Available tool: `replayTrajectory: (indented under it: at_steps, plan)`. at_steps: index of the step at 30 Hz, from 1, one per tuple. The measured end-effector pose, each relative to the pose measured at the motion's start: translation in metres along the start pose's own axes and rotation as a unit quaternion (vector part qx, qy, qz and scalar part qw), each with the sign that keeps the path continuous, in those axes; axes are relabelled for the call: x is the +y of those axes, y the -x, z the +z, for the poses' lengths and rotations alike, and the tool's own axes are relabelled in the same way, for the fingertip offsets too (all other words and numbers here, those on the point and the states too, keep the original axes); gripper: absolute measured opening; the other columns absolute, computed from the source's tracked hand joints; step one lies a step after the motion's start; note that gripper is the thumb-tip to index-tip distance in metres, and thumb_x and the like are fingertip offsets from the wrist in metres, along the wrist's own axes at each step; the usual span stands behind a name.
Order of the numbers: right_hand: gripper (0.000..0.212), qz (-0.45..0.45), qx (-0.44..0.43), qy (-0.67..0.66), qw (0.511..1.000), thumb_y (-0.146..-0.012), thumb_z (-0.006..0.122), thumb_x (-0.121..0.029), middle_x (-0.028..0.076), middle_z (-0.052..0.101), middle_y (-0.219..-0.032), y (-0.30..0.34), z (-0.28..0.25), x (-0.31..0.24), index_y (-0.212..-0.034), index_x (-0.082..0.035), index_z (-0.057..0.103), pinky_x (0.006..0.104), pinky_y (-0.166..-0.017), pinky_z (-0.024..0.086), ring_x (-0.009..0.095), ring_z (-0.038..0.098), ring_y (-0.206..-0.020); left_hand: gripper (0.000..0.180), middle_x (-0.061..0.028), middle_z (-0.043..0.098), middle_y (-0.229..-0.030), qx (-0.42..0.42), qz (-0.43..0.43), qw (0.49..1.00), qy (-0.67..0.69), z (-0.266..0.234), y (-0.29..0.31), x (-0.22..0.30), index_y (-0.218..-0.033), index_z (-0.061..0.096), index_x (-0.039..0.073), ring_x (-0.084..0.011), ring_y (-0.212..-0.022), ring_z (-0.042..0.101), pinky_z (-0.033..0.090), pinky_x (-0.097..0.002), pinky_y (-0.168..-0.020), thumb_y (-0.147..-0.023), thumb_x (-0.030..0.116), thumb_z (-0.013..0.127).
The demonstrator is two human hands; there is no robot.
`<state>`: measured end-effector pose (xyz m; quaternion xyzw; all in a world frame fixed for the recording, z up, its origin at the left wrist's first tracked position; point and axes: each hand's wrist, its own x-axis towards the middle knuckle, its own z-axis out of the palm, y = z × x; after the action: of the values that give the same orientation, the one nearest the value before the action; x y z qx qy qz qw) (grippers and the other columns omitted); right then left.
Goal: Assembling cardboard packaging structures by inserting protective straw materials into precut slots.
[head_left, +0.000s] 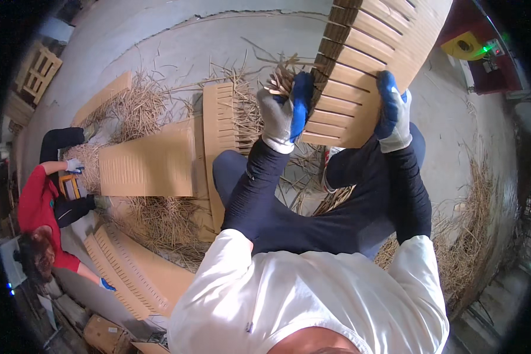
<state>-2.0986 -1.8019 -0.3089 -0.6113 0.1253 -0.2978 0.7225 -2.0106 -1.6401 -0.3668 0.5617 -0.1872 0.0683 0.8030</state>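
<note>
A thick stack of slotted cardboard sheets (343,112) stands tilted in front of me, a row of parallel slits along its left side. My left hand (283,109), in a white and blue glove, is closed round a bunch of thin cardboard strips (282,79) beside the stack's slotted edge. My right hand (393,112), gloved the same way, grips the stack on its right side, fingers against the board's face. The stack hides part of the fingers of both hands.
Heaps of cardboard strips (138,109) lie on the concrete floor at left, with more strips (466,253) at right. A large cardboard sheet (150,159) and slotted sheets (133,271) lie between me and a co-worker in red (35,200). A wooden pallet (39,71) stands far left.
</note>
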Motion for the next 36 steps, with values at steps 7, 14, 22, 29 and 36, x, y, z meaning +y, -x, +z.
replayTrajectory:
  at_steps: [7,14,22,29,36]
  plan:
    - [0.039,-0.04,0.025,0.041,0.998,-0.079,0.072,-0.009,0.008,0.064,-0.101,-0.005,-0.012,0.012,-0.111,0.005,0.056,0.0269,-0.081,0.048,0.014,0.061,-0.088,0.017,-0.0095,0.055,-0.051,-0.061,0.275,0.905,-0.32,-0.009,-0.026,-0.01,-0.066,0.061,0.007,-0.0259,-0.042,0.054,0.039,-0.0344,-0.041,-0.082,0.013,0.062]
    - [0.043,-0.084,0.059,0.058,0.993,-0.077,0.074,-0.01,0.01,0.064,-0.103,-0.003,-0.01,0.012,-0.113,0.006,0.055,0.0281,-0.082,0.049,0.015,0.062,-0.088,0.021,-0.0089,0.053,-0.047,-0.092,0.294,0.887,-0.343,-0.007,-0.032,-0.017,-0.064,0.062,0.007,-0.0244,-0.04,0.054,0.038,-0.0348,-0.04,-0.083,0.015,0.06]
    - [0.049,0.023,-0.035,0.031,0.999,-0.097,0.046,-0.037,0.013,0.056,-0.119,-0.006,-0.028,0.01,-0.13,0.0,0.042,0.0378,-0.09,0.05,0.023,0.059,-0.104,0.02,-0.0083,0.068,-0.085,-0.111,-0.122,0.985,0.04,-0.004,-0.006,0.008,-0.096,0.066,-0.006,-0.0148,-0.072,0.065,0.052,-0.0289,-0.067,-0.086,0.012,0.064]
    - [0.034,-0.006,0.037,0.082,0.996,-0.086,0.066,-0.019,0.005,0.064,-0.099,-0.007,-0.017,0.012,-0.111,0.003,0.059,0.0276,-0.08,0.048,0.013,0.06,-0.088,0.014,-0.004,0.057,-0.051,-0.019,0.25,0.941,-0.225,-0.009,-0.011,-0.013,-0.066,0.061,0.002,-0.0116,-0.042,0.054,0.043,-0.0255,-0.042,-0.08,0.0,0.058]
    - [0.039,-0.044,0.077,0.069,0.994,-0.08,0.071,-0.007,0.01,0.064,-0.103,-0.014,-0.023,0.006,-0.113,0.007,0.056,0.028,-0.083,0.049,0.015,0.063,-0.089,0.012,-0.0039,0.056,-0.051,-0.162,0.336,0.86,-0.347,-0.001,-0.043,-0.015,-0.062,0.063,0.014,-0.0205,-0.043,0.057,0.041,-0.0339,-0.041,-0.071,0.021,0.066]
